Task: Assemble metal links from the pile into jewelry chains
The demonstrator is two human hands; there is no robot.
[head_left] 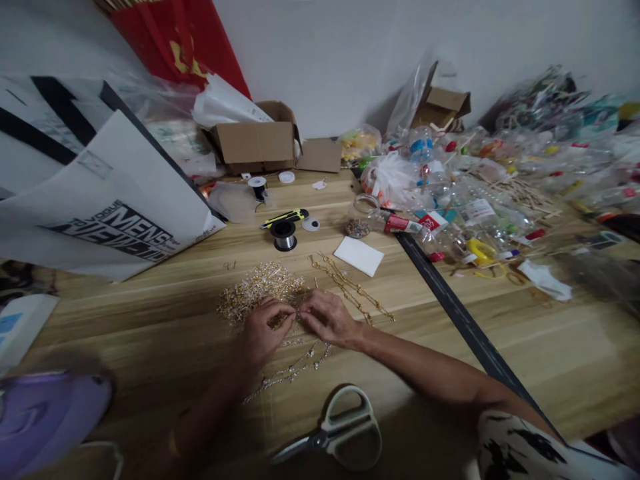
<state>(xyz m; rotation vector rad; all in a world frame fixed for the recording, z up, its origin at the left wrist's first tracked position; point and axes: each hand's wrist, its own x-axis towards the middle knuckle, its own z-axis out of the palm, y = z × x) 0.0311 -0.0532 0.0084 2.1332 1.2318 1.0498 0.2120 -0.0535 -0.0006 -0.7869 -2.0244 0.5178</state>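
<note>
Wood-grain table (415,327), pale wall (320,60) behind, dark strip (450,303) running diagonally across the right part. Clear bottles (475,207) heaped over the far right, crowding that side. Big white bag (100,187), printed, blocks the left; red bag (210,47) behind it, against the wall. Open brown box (257,143) at the back, another box (443,107) behind the bottles. Purple object (50,413) cut off at lower left. Patterned sleeve (520,450) lower right, on the right arm.

Scissors (327,440) lie nearest the person, blades pointing left, below the hands. Left hand (265,330): thumb and index tips pressed together. Right hand (330,319): thumb and fingertips drawn together, right beside the left's tips. Whatever sits in the pinch is too small to make out.

Bead pile (260,287), gold and silvery, is just beyond the hands and to the left; left hand covers its near edge. Gold chains (345,291) stretch out beyond the right hand, silver chains (295,369) on the near side, between hands and scissors.

Farther out: jar (360,223) with small bits inside, folded white paper (359,256), yellow-black cutter (285,218), wire spool (284,235) just in front of it, darker spool (258,190), white lid (287,177).
</note>
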